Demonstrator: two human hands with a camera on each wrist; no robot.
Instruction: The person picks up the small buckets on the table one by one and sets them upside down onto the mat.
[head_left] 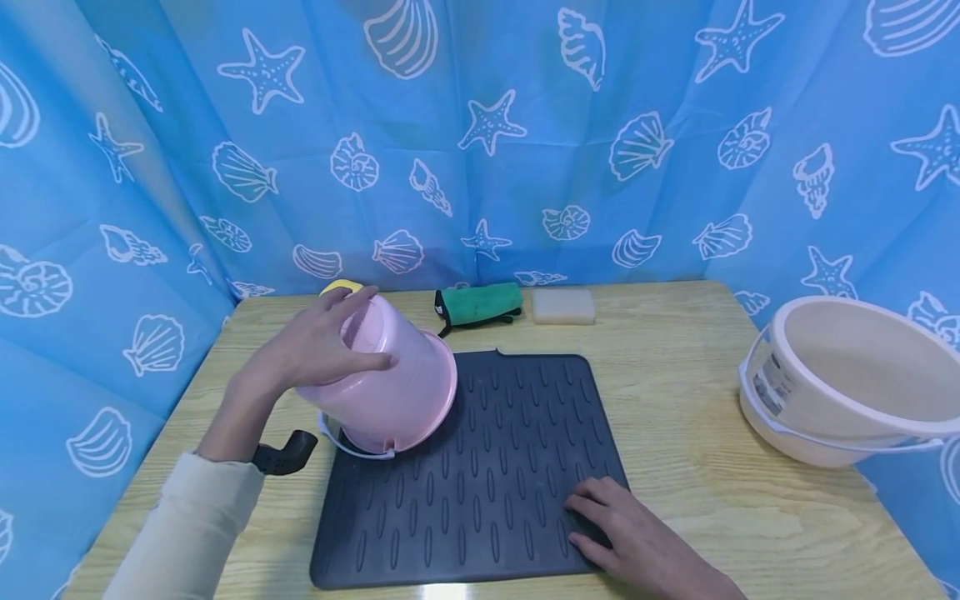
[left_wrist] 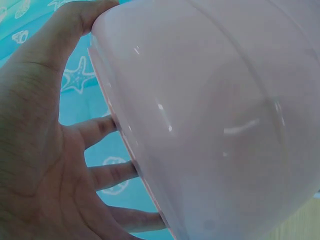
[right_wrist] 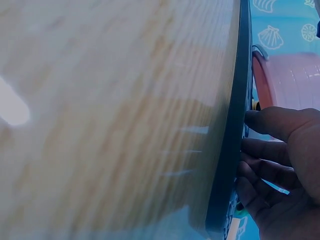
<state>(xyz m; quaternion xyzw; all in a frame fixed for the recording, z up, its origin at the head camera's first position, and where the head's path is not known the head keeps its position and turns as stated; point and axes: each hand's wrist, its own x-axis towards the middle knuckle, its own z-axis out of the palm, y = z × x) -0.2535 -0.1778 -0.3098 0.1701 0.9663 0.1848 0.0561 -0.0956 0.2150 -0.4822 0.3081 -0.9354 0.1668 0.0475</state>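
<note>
A pink bucket [head_left: 405, 375] is tipped bottom-up and tilted, its rim over the left part of a dark ridged mat [head_left: 480, 492]. My left hand [head_left: 318, 342] grips it at the base, thumb and fingers spread across the bottom. In the left wrist view the bucket wall [left_wrist: 210, 120] fills most of the picture and the fingertips press on its bottom edge. The bucket's thin handle [head_left: 352, 450] hangs down by the mat. My right hand [head_left: 615, 533] rests on the mat's right edge with loosely bent fingers, touching its surface.
A white bucket [head_left: 795, 396] with a handle stands at the table's right side. At the back lie a green cloth [head_left: 480, 304] with black trim and a cream block [head_left: 564, 306]. Something yellow [head_left: 341, 286] shows behind the pink bucket. A blue shell-patterned curtain [head_left: 495, 183] surrounds the table.
</note>
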